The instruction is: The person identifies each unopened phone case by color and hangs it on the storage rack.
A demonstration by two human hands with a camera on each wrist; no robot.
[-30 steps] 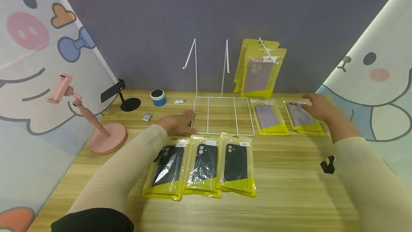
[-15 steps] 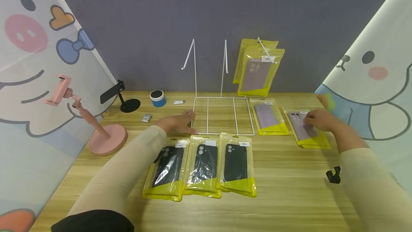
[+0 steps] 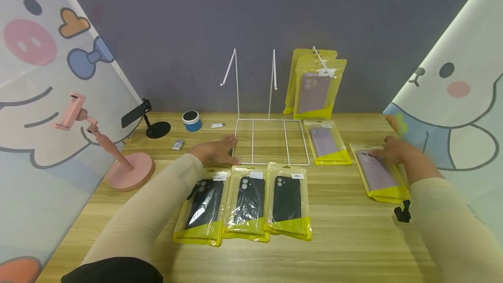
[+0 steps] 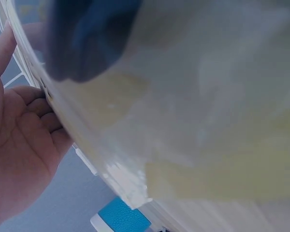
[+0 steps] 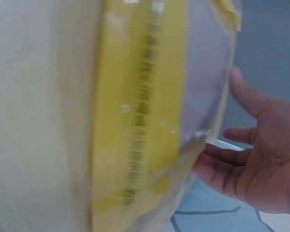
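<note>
In the head view, my left hand [image 3: 218, 150] rests at the left front corner of a white wire display rack [image 3: 271, 163], its thumb by the front bar. The left wrist view shows this palm [image 4: 24, 150] with the thumb stretched out. On the right, my right hand [image 3: 398, 154] touches a bagged lavender phone case [image 3: 377, 174] lying flat. The right wrist view has its thumb and fingers [image 5: 222, 164] spread at the bag's far end; exact fingertip contact is partly hidden. Beside it lies another bagged lavender phone case [image 3: 324, 142].
Bagged lavender cases [image 3: 316, 93] hang from the rack's right hook. Three bagged black phone cases [image 3: 249, 204] lie in front. To the left stand a pink phone stand [image 3: 131, 171], a black stand [image 3: 157, 130] and a blue-and-white round container [image 3: 191, 121]. A USB stick [image 3: 217, 125] lies nearby.
The bagged lavender case at the far right has slid toward me and slightly right, with my right hand on it. My left hand has stayed at the rack.
</note>
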